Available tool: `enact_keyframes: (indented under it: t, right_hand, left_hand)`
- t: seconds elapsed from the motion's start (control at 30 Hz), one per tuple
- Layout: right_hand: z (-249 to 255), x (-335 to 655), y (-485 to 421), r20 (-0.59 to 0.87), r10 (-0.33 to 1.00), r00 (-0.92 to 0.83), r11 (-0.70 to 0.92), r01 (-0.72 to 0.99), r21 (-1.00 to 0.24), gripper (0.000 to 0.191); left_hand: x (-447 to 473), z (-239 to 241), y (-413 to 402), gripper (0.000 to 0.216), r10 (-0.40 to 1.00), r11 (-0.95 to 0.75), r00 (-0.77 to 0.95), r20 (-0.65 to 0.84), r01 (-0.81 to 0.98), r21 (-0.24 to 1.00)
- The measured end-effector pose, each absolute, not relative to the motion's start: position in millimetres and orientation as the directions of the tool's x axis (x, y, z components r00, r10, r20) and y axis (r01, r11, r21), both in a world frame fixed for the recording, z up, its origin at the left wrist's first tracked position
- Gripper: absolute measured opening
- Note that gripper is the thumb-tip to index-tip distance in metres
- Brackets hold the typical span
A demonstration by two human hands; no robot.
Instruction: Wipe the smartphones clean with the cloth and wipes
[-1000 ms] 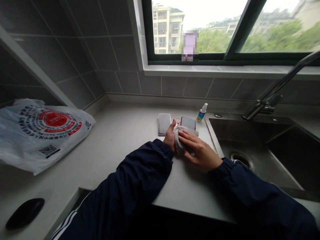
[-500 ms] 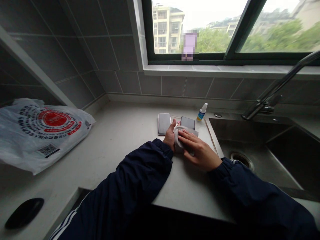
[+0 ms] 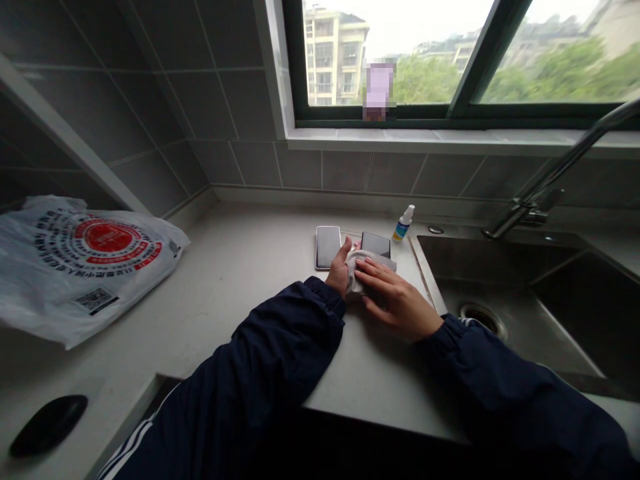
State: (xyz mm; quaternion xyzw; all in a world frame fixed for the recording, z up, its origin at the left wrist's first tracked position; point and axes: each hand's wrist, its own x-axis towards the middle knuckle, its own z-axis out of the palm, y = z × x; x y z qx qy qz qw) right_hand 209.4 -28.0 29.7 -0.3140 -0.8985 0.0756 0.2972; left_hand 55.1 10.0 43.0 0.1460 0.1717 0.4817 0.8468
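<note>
A light grey cloth [image 3: 356,272] lies bunched between my two hands above the counter. My left hand [image 3: 339,272] is closed around the cloth's left side, thumb up; whatever else it may hold beneath the cloth is hidden. My right hand [image 3: 395,300] presses on the cloth from the right, fingers laid together over it. Just beyond the left hand a smartphone [image 3: 328,247] with a pale reflecting screen lies flat. A second, dark-screened phone [image 3: 376,244] is behind the cloth, partly covered. A small spray bottle [image 3: 403,223] with a white top and a blue and yellow label stands to its right.
To the right is a steel sink [image 3: 440,280] with a chrome faucet [image 3: 530,193]. A white plastic bag [image 3: 60,267] with red print rests on the left of the counter [image 3: 240,267]. A black oval object [image 3: 49,427] sits at the lower left. Tiled wall and window stand behind.
My right hand has shifted very slightly over the cloth, and the cloth's folds look a little different. The phones and bottle stay where they were.
</note>
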Motion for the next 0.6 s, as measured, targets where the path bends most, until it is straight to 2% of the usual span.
enact_keyframes:
  t: [0.17, 0.6]
  right_hand:
    - [31.1, 208.9, -27.9, 0.492, 0.613, -0.618, 0.789, 0.516, -0.335, 0.053]
    - [33.0, 208.3, -28.0, 0.459, 0.631, -0.625, 0.775, 0.534, -0.338, 0.052]
  left_hand:
    - [55.3, 45.3, 10.7, 0.056, 0.878, 0.475, 0.445, -0.178, -0.763, 0.437]
    - [55.2, 36.0, 14.6, 0.048, 0.867, 0.497, 0.457, -0.199, -0.76, 0.418]
